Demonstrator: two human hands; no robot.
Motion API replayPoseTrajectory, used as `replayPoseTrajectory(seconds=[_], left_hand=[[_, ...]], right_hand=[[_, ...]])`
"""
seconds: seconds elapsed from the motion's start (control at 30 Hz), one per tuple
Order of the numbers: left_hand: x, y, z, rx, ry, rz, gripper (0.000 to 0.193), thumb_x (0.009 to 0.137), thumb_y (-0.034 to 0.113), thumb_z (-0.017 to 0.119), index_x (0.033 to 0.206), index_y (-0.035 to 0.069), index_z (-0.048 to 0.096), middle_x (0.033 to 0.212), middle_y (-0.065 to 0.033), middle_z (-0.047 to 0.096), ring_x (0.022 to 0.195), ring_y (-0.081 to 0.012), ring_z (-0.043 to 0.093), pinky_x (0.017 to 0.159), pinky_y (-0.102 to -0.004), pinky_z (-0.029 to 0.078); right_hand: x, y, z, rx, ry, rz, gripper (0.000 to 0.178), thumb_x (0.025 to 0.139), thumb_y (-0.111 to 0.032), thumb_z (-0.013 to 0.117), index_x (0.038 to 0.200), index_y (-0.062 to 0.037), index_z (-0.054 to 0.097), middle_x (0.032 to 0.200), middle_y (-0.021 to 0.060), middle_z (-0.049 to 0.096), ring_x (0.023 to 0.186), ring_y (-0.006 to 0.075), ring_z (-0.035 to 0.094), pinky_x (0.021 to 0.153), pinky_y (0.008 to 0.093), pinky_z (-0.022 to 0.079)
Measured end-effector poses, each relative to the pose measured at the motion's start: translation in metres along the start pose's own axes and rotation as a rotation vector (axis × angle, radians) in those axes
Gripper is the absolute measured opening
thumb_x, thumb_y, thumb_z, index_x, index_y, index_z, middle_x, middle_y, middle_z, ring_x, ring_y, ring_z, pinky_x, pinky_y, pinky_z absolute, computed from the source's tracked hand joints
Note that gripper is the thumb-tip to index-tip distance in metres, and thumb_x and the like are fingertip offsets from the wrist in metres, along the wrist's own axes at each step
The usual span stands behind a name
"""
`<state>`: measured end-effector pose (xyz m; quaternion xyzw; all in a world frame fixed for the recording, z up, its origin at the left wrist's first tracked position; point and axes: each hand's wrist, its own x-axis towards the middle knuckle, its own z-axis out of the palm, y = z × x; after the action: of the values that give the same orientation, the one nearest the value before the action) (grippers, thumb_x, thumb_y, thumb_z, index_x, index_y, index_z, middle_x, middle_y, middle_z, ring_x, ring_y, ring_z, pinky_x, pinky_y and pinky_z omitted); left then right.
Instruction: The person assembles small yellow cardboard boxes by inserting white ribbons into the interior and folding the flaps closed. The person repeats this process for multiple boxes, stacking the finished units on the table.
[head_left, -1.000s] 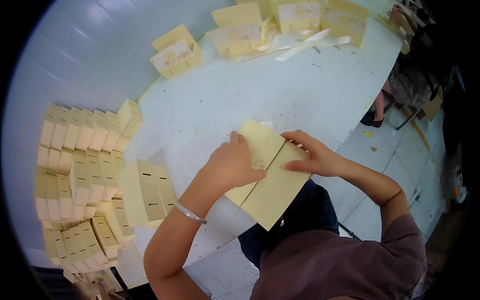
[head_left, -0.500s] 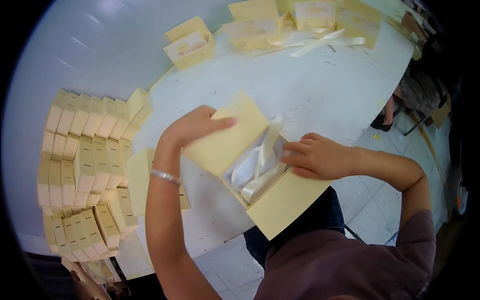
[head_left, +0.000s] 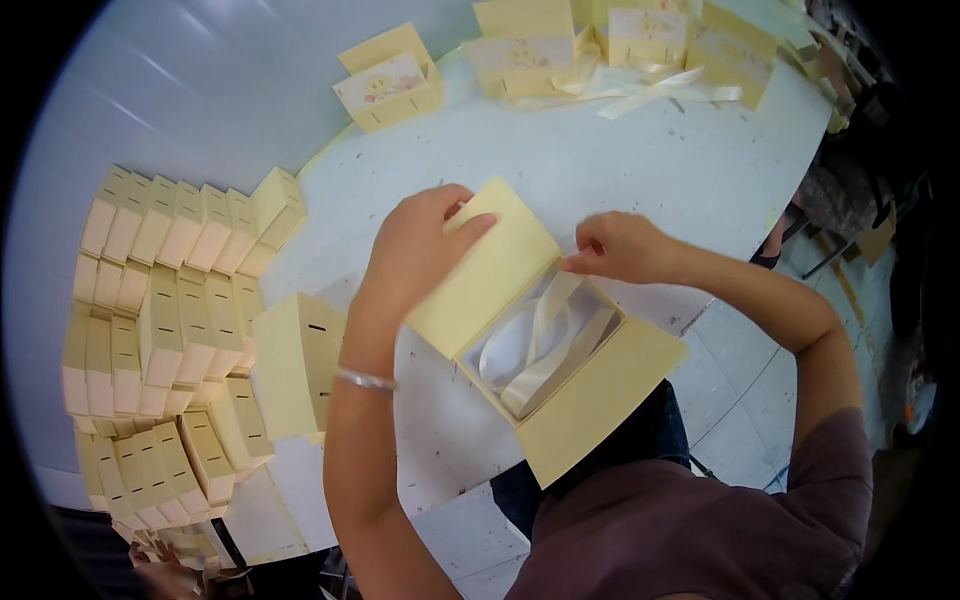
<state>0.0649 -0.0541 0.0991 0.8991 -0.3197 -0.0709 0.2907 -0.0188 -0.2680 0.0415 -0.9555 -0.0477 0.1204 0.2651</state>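
The left hand [head_left: 415, 250] is gripping the open yellow box [head_left: 540, 330] flap; the right hand [head_left: 620, 247] is pinching its cream ribbon [head_left: 540, 340] on the desk [head_left: 640, 170]

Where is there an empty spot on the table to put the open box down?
The widest bare patch of the white table lies between the open box and the decorated boxes along the far edge. A smaller patch sits beside the left hand, below the single decorated box. The left side is crowded with stacked yellow boxes.
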Motion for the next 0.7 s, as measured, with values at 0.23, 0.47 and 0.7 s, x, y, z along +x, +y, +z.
replayPoseTrajectory(seconds=[0.23,0.47,0.7], left_hand=[[-0.054,0.055,0.024,-0.001,0.583,0.622,0.031,0.077,0.021,0.063,0.099,0.001,0.056,0.094,-0.0124,0.058,0.08,-0.0258,0.056,0.069,-0.0348,0.043],[-0.013,0.085,0.027,-0.802,-0.333,0.17,0.028,0.091,0.025,0.045,0.093,-0.001,0.057,0.067,-0.0014,0.056,0.07,-0.0079,0.052,0.068,-0.0245,0.042],[0.007,0.059,0.028,-0.802,-0.387,0.105,0.03,0.091,0.03,0.045,0.091,0.003,0.058,0.066,-0.0001,0.053,0.069,-0.0089,0.053,0.07,-0.0229,0.043]], right_hand=[[-0.026,-0.005,-0.063,0.772,0.226,-0.178,0.022,0.08,-0.02,0.063,0.064,-0.0089,0.052,0.057,-0.0063,0.045,0.053,0.001,0.038,0.048,0.0176,0.031],[-0.044,-0.059,-0.146,1.055,0.732,-0.487,0.013,0.083,-0.014,0.055,0.089,-0.0029,0.055,0.084,0.01,0.055,0.067,0.0141,0.052,0.061,0.0256,0.042],[-0.163,0.095,-0.191,0.575,1.071,-0.122,0.01,0.084,-0.012,0.053,0.089,-0.0033,0.056,0.086,0.0089,0.057,0.072,0.015,0.053,0.063,0.027,0.044]])
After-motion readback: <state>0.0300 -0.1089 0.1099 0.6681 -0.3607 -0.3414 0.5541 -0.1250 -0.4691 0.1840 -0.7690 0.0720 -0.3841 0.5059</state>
